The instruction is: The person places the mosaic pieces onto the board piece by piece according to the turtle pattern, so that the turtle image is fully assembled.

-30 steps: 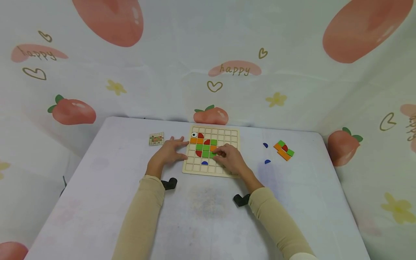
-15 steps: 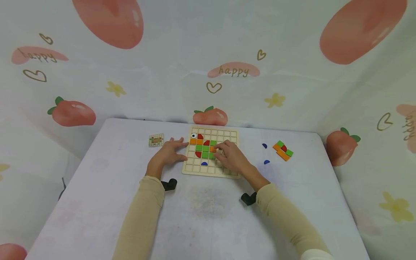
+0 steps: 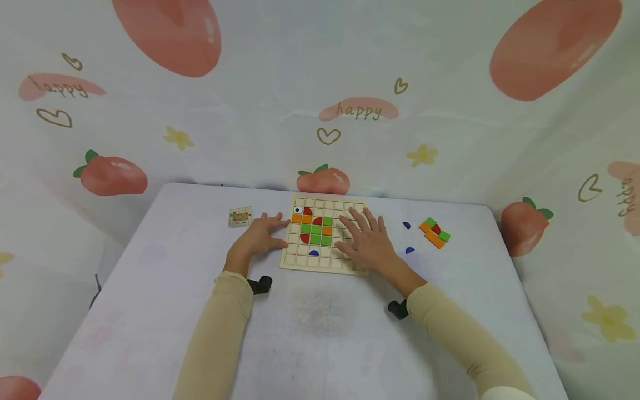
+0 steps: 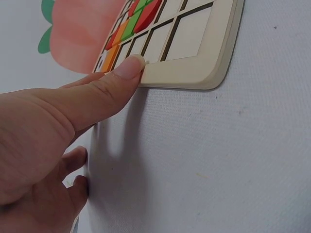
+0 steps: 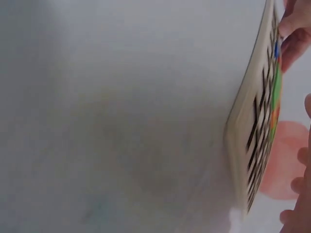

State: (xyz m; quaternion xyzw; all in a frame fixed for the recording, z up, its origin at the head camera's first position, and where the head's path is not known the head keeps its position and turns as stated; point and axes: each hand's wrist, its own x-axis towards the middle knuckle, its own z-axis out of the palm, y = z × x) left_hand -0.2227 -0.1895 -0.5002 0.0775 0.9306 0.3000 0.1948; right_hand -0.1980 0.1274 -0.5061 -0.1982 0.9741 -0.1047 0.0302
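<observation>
A wooden grid board [image 3: 325, 263] lies on the table with colored tiles set in its left part: green squares [image 3: 316, 229], orange and red pieces, a white eye tile [image 3: 298, 210] and a blue half-circle [image 3: 314, 253]. At its left edge my left hand [image 3: 256, 235] rests with fingers spread. The left wrist view shows that thumb [image 4: 108, 92] lying on the board's rim [image 4: 204, 73]. Over the board's right columns is my right hand [image 3: 372, 244], fingers spread and holding nothing. Only its fingertips [image 5: 302, 184] show at the edge of the blurred right wrist view.
A small pattern card [image 3: 240, 216] lies left of the board. To the right are two blue half-circles [image 3: 410, 250] and a cluster of orange, green and red tiles [image 3: 435, 238]. A fruit-print cloth [image 3: 250, 111] hangs behind the table.
My right hand has drawn back rightward from the tiles, its fingers going from a pinch to spread, uncovering the orange and green tiles there. The left hand stays at the board's edge.
</observation>
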